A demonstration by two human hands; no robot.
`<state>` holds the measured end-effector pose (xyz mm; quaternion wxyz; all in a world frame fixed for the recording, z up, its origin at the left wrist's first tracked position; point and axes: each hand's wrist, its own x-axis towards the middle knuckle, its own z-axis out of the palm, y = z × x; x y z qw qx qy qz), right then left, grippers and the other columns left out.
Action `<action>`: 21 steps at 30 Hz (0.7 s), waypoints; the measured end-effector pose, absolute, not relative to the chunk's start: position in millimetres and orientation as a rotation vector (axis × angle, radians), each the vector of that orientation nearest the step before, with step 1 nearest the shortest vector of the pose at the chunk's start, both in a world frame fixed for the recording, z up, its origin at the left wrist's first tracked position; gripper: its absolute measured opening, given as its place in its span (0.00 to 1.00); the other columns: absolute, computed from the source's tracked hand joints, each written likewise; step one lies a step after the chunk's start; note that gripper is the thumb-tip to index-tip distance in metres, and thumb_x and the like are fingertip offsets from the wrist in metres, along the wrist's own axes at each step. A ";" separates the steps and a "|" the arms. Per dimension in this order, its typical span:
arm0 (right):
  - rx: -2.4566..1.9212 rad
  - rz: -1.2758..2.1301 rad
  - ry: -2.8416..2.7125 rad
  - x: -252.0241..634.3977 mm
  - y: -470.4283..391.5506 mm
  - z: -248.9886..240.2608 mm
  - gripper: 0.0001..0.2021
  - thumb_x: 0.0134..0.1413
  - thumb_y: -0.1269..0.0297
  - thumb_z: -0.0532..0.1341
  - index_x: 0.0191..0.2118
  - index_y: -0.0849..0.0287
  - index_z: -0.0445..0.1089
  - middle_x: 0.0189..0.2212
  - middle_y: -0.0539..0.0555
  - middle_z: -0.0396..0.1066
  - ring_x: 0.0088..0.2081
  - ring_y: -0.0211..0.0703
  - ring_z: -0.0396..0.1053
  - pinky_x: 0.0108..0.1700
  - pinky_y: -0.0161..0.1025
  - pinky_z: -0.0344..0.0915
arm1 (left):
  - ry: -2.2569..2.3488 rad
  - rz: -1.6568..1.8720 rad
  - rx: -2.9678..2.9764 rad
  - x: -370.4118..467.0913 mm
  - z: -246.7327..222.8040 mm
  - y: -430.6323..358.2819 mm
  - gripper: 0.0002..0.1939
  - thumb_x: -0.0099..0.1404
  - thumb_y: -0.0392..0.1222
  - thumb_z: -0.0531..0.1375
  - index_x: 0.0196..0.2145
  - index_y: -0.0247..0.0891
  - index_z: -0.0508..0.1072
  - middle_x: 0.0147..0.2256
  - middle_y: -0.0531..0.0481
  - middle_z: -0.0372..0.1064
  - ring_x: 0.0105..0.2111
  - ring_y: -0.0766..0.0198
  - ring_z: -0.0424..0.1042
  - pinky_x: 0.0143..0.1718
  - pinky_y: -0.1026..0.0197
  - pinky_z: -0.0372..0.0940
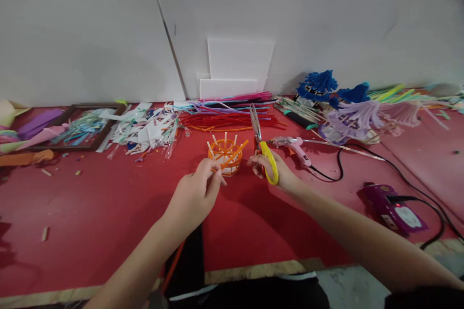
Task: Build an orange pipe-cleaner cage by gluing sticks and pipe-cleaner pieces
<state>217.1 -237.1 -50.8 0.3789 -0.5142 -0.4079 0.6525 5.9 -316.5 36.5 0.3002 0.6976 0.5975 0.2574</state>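
A small round frame [236, 170] of orange pipe cleaner with pale upright sticks stands on the red table in front of me. My left hand [195, 193] is at its near left side, thumb and fingers pinched on an orange pipe cleaner [242, 147]. One end of that strip slants up across the frame. An orange length also hangs below the hand past the table edge. My right hand [284, 174], to the right of the frame, is closed on scissors [268, 154] with yellow handles. Their blades point up and away from me, apart from the frame.
A pink glue gun [299, 150] lies just right of the scissors, its cord trailing rightward near a purple power box [393, 207]. Bundled pipe cleaners [224, 119] lie behind the frame. Paper scraps [154, 128] are at left, blue and lilac pipe-cleaner pieces [319, 84] at right.
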 end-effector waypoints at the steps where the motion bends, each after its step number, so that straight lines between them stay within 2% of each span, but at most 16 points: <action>1: -1.309 1.651 -1.037 218.6 -239.7 -49.5 0.11 0.52 0.59 0.66 0.36 0.57 0.65 0.24 0.47 0.71 0.20 0.35 0.64 0.19 0.32 0.59 | 1.561 0.689 1.823 8.8 35.6 -317.3 0.03 0.70 0.43 0.52 0.38 0.43 0.61 0.34 0.49 0.81 0.30 0.57 0.78 0.32 0.62 0.62; 3: -1.302 1.634 -1.035 218.9 -244.7 -46.4 0.14 0.46 0.57 0.67 0.31 0.54 0.61 0.20 0.46 0.69 0.18 0.36 0.63 0.17 0.33 0.55 | 1.538 0.687 1.793 13.9 33.4 -317.9 0.03 0.69 0.43 0.52 0.36 0.44 0.60 0.34 0.47 0.81 0.31 0.56 0.79 0.32 0.62 0.62; 7: -1.300 1.632 -1.059 213.8 -261.9 -38.9 0.19 0.39 0.50 0.67 0.29 0.53 0.57 0.20 0.46 0.71 0.17 0.36 0.63 0.16 0.33 0.55 | 1.583 0.626 1.799 18.4 31.1 -318.8 0.04 0.70 0.43 0.51 0.36 0.43 0.60 0.31 0.49 0.80 0.26 0.58 0.77 0.28 0.62 0.60; 12: -1.329 1.675 -1.156 225.0 -296.3 -25.7 0.24 0.44 0.39 0.65 0.25 0.54 0.58 0.14 0.43 0.60 0.14 0.32 0.57 0.16 0.32 0.54 | 1.651 0.576 1.862 12.9 36.2 -319.8 0.03 0.70 0.42 0.51 0.36 0.43 0.60 0.25 0.54 0.78 0.18 0.63 0.69 0.24 0.64 0.54; 17: -1.427 1.732 -1.278 258.0 -316.2 -9.7 0.29 0.44 0.31 0.62 0.26 0.55 0.61 0.15 0.44 0.61 0.14 0.32 0.58 0.15 0.31 0.54 | 1.616 0.581 1.815 12.0 43.3 -314.6 0.04 0.68 0.41 0.51 0.34 0.43 0.59 0.22 0.56 0.76 0.18 0.64 0.68 0.25 0.64 0.54; 21: -1.590 1.686 -1.475 278.2 -322.4 4.3 0.31 0.44 0.28 0.59 0.26 0.55 0.58 0.14 0.42 0.57 0.15 0.31 0.56 0.16 0.31 0.55 | 1.591 0.589 1.820 15.2 45.3 -310.9 0.04 0.68 0.40 0.51 0.33 0.42 0.58 0.22 0.55 0.76 0.18 0.65 0.68 0.25 0.64 0.54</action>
